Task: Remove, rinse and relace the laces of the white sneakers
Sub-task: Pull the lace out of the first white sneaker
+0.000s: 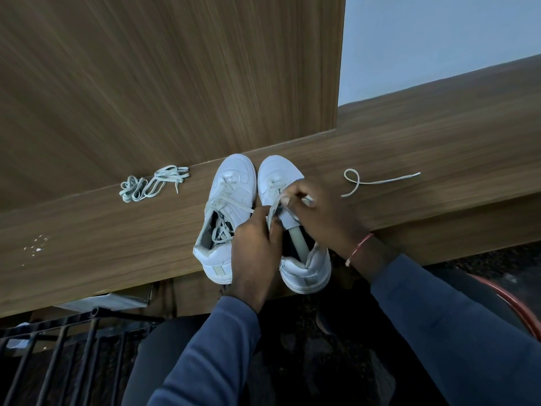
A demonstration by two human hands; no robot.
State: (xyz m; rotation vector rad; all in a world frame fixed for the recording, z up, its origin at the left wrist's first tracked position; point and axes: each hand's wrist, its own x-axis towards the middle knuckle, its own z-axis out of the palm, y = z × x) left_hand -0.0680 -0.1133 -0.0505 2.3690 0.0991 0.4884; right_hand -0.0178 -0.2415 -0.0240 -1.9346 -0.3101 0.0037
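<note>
Wood-grain bench (87,230), brown panel (146,83) rising behind it, pale wall (439,39) off to the right.

Right hand (322,218): fingers (292,197) narrowed to a pinch on a free end of the lace (275,187), over the throat of the right sneaker (307,268). A tip of lace pokes out past the knuckles.

Left hand (254,244): fingers (268,221) curled on the inner eyelet flap of the same sneaker, bracing it. Exact hold is partly hidden by the hand's back.

Right sneaker sits at the bench's near edge, heel toward the person, toe away. Its long axis runs straight out from the body. Threaded crossings lie toe-ward of both sets of fingers. The upper eyelets near the collar look bare, tongue exposed.

Judgement: the next move runs along that axis, the lace end pulled up and back toward the heel or fed into an eyelet. I cannot tell from this whether it is unlacing or relacing. The right hand has the lace; the left only steadies.

Left sneaker (231,174) stands touching the right one, parallel, its lace slack and spilling into the opening.

Further out: bundle of laces (155,183) well to the left, and a loose lace (377,181) in a loop well to the right.
</note>
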